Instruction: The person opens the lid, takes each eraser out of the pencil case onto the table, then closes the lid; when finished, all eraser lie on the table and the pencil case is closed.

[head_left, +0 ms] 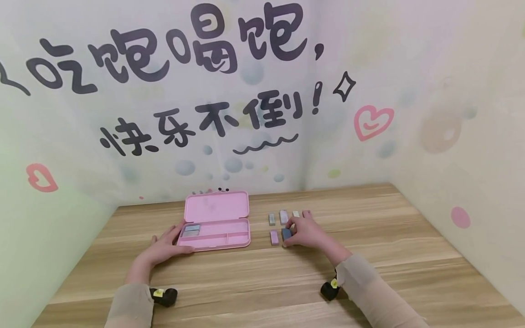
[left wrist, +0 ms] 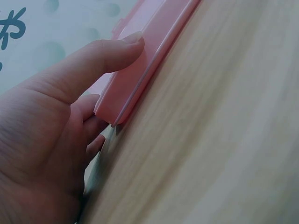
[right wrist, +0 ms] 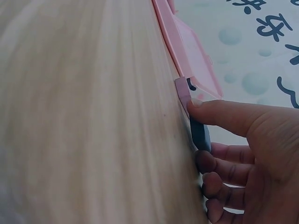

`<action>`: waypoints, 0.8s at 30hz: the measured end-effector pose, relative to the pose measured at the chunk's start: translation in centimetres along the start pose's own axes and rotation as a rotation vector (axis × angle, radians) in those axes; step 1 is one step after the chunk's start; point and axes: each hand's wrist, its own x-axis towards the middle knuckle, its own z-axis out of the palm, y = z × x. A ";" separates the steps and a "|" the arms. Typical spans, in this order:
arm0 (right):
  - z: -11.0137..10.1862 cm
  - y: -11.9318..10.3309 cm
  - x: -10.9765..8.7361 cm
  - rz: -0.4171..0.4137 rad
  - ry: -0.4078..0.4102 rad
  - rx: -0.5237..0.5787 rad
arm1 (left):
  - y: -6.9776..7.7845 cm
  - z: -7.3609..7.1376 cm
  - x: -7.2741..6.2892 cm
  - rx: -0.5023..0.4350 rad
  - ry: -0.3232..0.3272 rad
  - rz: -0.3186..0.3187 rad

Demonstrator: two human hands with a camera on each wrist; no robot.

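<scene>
A pink pencil case [head_left: 239,247] lies with its lid raised at the back. My left hand [head_left: 164,247] holds its front left corner, thumb along the front wall and fingers at the left end, as the left wrist view shows. Two grey-blue blocks [head_left: 191,228] sit in its left rear compartment. To the right of the case, my right hand [head_left: 310,233] pinches a dark blue block [head_left: 286,234] between thumb and fingers. In the right wrist view the blue block [right wrist: 200,136] is close over the table, beside a pink block [right wrist: 182,91].
A pink block [head_left: 274,237] is left of the right hand. Behind it stand a grey-green block [head_left: 271,219], a pale lilac one [head_left: 284,217], a whitish one [head_left: 295,214] and a dark pink one [head_left: 307,214]. A printed wall [head_left: 328,150] borders the wooden table [head_left: 246,287].
</scene>
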 end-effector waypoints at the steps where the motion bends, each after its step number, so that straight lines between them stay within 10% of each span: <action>1: 0.0 0.0 0.0 -0.002 0.002 0.000 | 0.0 0.0 0.0 -0.002 0.000 0.000; 24: 0.3 0.2 0.3 0.013 -0.009 0.019 | -0.1 0.0 0.0 -0.012 -0.002 0.000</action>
